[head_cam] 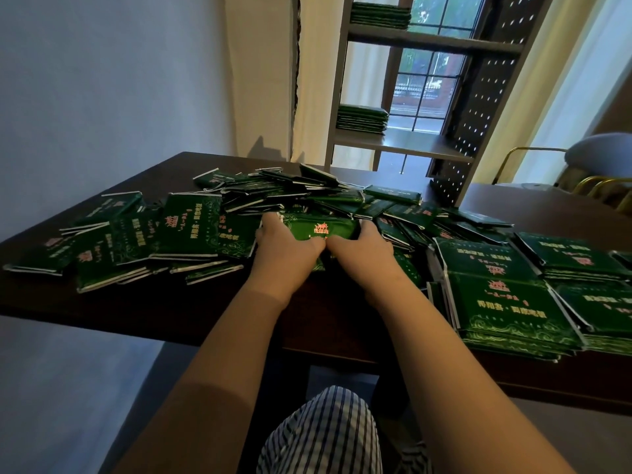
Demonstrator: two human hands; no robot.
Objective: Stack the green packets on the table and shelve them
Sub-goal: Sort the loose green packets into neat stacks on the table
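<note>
Many flat green packets lie scattered on a dark table [160, 313]. At the middle, my left hand [285, 246] and my right hand [364, 249] hold a small stack of green packets [321, 229] from its two sides, thumbs meeting on top near the front. A loose heap of packets [273, 189] spreads behind and to the left. Neater piles of packets [506, 302] sit at the right front. Beyond the table stands a grey shelf unit [403, 145] with a stack of packets on its middle shelf [362, 118] and another on the upper shelf [379, 16].
A perforated dark side panel [478, 107] flanks the shelf on the right. A chair with a gold frame [588, 165] stands at the far right. A blue-grey wall runs along the left. A window shows behind the shelf. My striped clothing [321, 436] shows below the table's front edge.
</note>
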